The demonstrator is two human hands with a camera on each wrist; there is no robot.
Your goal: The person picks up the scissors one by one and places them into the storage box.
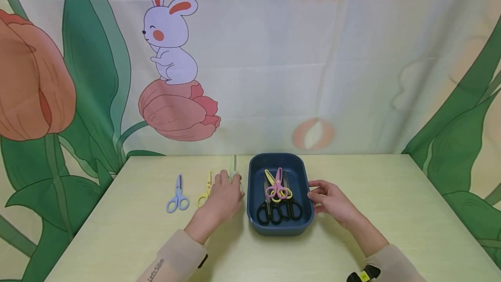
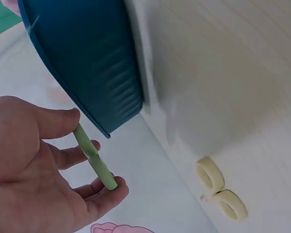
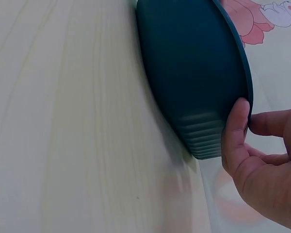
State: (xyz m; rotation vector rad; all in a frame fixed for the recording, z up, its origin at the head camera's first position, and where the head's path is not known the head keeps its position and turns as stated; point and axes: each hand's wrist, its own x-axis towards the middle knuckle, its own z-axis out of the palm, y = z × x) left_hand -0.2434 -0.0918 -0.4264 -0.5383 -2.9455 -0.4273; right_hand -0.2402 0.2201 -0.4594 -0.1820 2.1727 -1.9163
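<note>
Four scissors (image 1: pixel 278 176) lie in the tray (image 1: pixel 279 231); three are outside: blue pair (image 1: pixel 178 195) and yellow pair (image 1: pixel 208 183) to its left, green pair (image 2: pixel 102 171) pinched in the left hand (image 1: pixel 224 196); the right hand (image 1: pixel 332 199) touches the tray's right edge, its grip unclear.

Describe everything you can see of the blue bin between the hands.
The blue bin is open-topped, dark blue and plastic-looking, longer than wide in the head view, with rounded corners, a rim and ridges on its outer wall. It stands upright on the pale table. Inside lie two black-handled scissors, with yellow scissors and pink scissors on top, pink uppermost. The right hand holds its right side at the rim.
</note>
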